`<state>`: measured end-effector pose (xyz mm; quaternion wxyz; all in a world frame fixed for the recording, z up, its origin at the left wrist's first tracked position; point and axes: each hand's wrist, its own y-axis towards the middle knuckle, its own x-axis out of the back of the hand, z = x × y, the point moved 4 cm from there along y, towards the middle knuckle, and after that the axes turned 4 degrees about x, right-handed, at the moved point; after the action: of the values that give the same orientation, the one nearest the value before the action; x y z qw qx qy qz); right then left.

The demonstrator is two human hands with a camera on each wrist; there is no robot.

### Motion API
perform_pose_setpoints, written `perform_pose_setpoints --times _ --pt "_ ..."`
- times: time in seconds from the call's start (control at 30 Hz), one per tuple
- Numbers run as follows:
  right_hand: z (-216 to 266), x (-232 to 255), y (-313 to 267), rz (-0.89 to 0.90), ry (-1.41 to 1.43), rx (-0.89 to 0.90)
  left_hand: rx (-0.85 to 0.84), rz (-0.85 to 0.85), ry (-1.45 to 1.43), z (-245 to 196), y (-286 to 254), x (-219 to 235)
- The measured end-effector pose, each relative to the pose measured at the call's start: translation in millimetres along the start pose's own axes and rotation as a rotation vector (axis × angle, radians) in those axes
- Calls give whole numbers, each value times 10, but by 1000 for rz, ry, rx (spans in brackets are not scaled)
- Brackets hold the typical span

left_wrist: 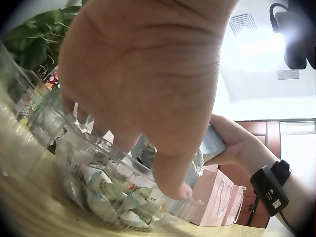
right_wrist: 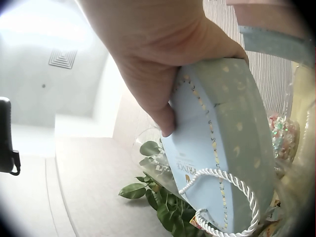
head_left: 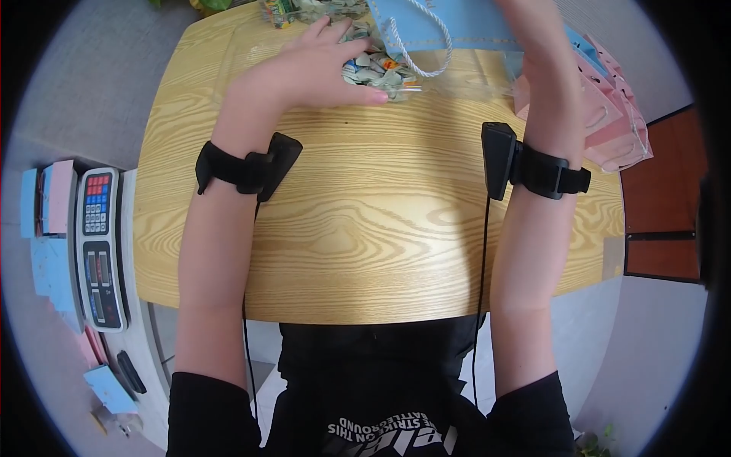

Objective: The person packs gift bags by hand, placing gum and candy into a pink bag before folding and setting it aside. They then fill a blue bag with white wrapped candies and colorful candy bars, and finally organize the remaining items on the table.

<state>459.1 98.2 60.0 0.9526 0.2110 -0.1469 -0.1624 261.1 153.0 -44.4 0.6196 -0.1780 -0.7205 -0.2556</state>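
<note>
In the head view the left hand [head_left: 320, 68] spreads its fingers over a clear container of wrapped candies [head_left: 381, 76]. The left wrist view shows the palm above the candies [left_wrist: 118, 197], fingers reaching over the container's rim, thumb lowered outside or at its side. My right hand [right_wrist: 173, 54] grips a light blue paper bag [right_wrist: 197, 148] by its body, thumb on one face, in the right wrist view. A white rope handle [right_wrist: 247, 192] hangs from the bag. The bag is tilted beside the container.
Pink gift bags [head_left: 609, 114] stand at the table's right back. A scale [head_left: 100, 247] lies left of the table, with blue and pink bags beyond it. Another pack of candies [head_left: 304, 9] is at the back; green leaves [left_wrist: 29, 39] rise behind.
</note>
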Motion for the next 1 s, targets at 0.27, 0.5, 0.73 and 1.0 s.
perform_pose_setpoints --times 0.27,0.5,0.73,1.0 --pt "155 27 -34 66 31 134 19 166 -77 -12 -10 128" --pt "22 -161 46 48 -325 181 -31 200 -122 -1 6 211" --pt "159 -90 -47 105 -180 160 50 193 -183 43 -9 224" --pt "263 41 -98 58 -195 158 107 233 -207 -13 -46 384"
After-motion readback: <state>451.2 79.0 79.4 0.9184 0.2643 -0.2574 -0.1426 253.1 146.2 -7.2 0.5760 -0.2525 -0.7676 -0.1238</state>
